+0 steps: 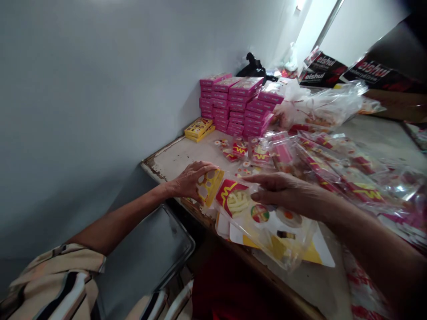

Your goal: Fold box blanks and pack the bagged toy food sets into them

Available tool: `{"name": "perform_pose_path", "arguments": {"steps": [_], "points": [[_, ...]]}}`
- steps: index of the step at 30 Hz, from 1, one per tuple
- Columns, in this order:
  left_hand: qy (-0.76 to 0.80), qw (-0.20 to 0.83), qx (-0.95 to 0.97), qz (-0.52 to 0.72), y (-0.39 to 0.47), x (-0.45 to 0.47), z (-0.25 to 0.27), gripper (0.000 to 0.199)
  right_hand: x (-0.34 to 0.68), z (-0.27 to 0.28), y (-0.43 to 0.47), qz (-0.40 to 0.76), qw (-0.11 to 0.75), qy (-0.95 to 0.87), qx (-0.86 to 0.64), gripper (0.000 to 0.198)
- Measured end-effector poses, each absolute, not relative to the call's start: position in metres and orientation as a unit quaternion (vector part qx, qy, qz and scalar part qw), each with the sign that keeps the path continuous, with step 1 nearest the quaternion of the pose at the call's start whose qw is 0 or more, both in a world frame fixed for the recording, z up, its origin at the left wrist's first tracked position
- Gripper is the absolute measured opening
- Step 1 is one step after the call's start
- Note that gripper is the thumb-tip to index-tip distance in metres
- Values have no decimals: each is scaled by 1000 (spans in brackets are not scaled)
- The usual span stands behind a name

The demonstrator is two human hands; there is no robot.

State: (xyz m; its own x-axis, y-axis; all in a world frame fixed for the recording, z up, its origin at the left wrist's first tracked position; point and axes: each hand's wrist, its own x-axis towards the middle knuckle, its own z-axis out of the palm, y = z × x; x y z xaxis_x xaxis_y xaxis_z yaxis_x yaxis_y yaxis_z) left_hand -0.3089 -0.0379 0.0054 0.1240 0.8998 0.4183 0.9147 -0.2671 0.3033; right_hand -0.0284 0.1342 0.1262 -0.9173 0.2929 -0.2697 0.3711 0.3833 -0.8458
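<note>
My left hand (191, 180) is closed around a small yellow box (211, 189) with round cut-outs, at the table's front edge. Just right of it, my right hand (280, 191) grips a clear plastic bag (267, 240) from above, thumb and fingers pressed on it. Through the film show a red card with a yellow zigzag and fries (233, 198) and a round piece like a pizza (259, 214). The yellow box touches or nearly touches the bag's left end; whether it is partly inside I cannot tell. White and yellow printed cards (322, 249) lie under the bag.
Pink boxes (233, 104) stand in stacks against the wall, with a few yellow boxes (199, 129) beside them. Filled clear packets (347, 178) cover the table's right side. Behind are large plastic bags (327, 106) and dark cartons (376, 71). A grey chair-like surface (150, 253) is below left.
</note>
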Motion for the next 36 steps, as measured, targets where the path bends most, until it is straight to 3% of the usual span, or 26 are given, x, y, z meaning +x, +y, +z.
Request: {"name": "perform_pose_path", "arguments": {"steps": [6, 11, 16, 19, 22, 24, 27, 30, 32, 36], "points": [[-624, 55, -756, -190, -40, -291, 20, 97, -25, 121, 125, -403, 54, 900, 158, 47], [-574, 80, -799, -163, -32, -267, 44, 84, -45, 100, 126, -449, -3, 876, 176, 27], [-604, 72, -777, -161, -23, -264, 30, 89, -43, 77, 143, -450, -110, 852, 244, 55], [-637, 71, -746, -181, -23, -276, 14, 96, -12, 68, 149, -561, -127, 772, 270, 66], [-642, 64, -729, -227, -23, -285, 6, 103, 12, 53, 138, -658, -141, 672, 311, 49], [-640, 51, -723, -257, -20, -285, 7, 108, 11, 46, 125, -677, -194, 629, 329, 41], [-634, 18, -709, -308, -15, -278, 14, 113, -18, 48, 106, -670, -274, 611, 322, 31], [-601, -24, -690, -402, -12, -274, 17, 115, -65, 60, 91, -629, -289, 666, 279, 20], [-591, -84, -641, -482, -17, -278, 12, 105, -98, 67, 83, -585, -304, 707, 256, 19], [-585, -246, -474, -610, -42, -298, -10, 60, -148, 62, 82, -528, -385, 714, 251, 39]]}}
